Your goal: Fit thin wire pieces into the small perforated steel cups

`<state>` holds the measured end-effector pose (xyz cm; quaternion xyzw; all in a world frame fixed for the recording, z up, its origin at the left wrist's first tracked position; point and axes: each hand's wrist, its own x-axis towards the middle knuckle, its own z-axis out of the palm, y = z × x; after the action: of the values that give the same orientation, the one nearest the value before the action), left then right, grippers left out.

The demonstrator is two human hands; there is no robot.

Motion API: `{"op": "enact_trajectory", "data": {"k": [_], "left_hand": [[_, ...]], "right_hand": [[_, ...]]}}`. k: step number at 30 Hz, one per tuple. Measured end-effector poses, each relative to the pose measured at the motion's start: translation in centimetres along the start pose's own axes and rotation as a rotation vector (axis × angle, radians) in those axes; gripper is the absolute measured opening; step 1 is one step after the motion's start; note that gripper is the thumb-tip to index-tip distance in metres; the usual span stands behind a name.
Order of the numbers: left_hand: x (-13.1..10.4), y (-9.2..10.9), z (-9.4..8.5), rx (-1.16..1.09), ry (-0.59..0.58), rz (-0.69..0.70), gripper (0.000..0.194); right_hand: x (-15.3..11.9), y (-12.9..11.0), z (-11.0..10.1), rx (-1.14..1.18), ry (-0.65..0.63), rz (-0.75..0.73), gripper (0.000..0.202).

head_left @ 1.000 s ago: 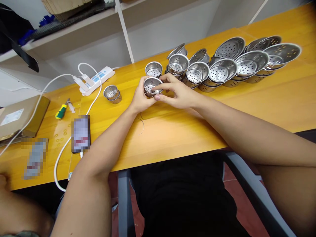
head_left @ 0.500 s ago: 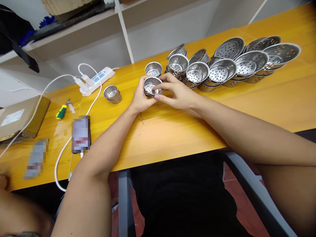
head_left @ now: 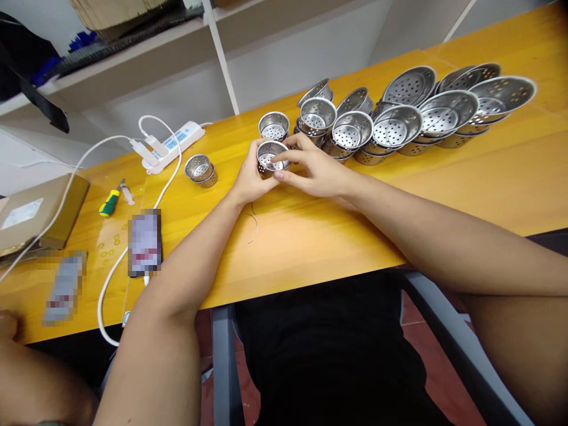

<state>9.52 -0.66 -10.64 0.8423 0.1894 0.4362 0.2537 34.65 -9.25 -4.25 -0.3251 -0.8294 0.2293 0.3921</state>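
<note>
A small perforated metal strainer cup [head_left: 271,151] is held up near the middle of the table, its mouth facing me. My left hand [head_left: 249,177] wraps round its left side and underneath. My right hand [head_left: 313,168] grips the right rim, with the thumb in front and a fingertip reaching inside the cup. What that fingertip touches is too small to make out. A thin curved wire [head_left: 255,229] trails below my left hand; its upper end is hidden. Just behind stands another strainer cup [head_left: 274,126].
Stacks of larger strainer cups [head_left: 394,130] line the right side. Left of my hands are a short stack of strainer cups [head_left: 200,170], a power strip [head_left: 177,145], a phone [head_left: 145,242], a screwdriver [head_left: 109,203] and a cardboard box [head_left: 39,207]. Another person's arm [head_left: 39,378] shows at lower left.
The view has shifted very slightly. Both hands keep the same hold on the strainer cup, and nothing else visibly moves.
</note>
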Motion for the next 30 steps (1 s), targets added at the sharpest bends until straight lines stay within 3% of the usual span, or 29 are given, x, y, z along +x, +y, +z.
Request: {"op": "enact_trajectory", "data": {"k": [6, 12, 15, 20, 27, 30], "left_hand": [[0.1, 1.9, -0.5, 0.067, 0.037, -0.182, 0.103], [0.3, 3.3, -2.0, 0.294, 0.115, -0.369, 0.090], [0.2, 3.2, -2.6, 0.358, 0.101, -0.481, 0.085], [0.0, 2.7, -2.5, 0.317, 0.079, -0.526, 0.095], [-0.6, 0.7, -2.7, 0.391, 0.246, -0.563, 0.098], [-0.7, 0.1, -2.6, 0.344, 0.246, -0.577, 0.092]], "right_hand": [[-0.1, 0.2, 0.2, -0.035, 0.017, -0.017, 0.067], [0.0, -0.1, -0.2, -0.086, 0.100, 0.008, 0.060], [0.2, -0.3, -0.5, -0.093, 0.081, 0.028, 0.048], [0.3, -0.5, -0.4, -0.120, 0.003, 0.042, 0.029], [0.4, -0.6, -0.3, -0.128, 0.008, 0.045, 0.030], [0.4, -0.6, -0.3, -0.118, -0.002, 0.055, 0.029]]}}
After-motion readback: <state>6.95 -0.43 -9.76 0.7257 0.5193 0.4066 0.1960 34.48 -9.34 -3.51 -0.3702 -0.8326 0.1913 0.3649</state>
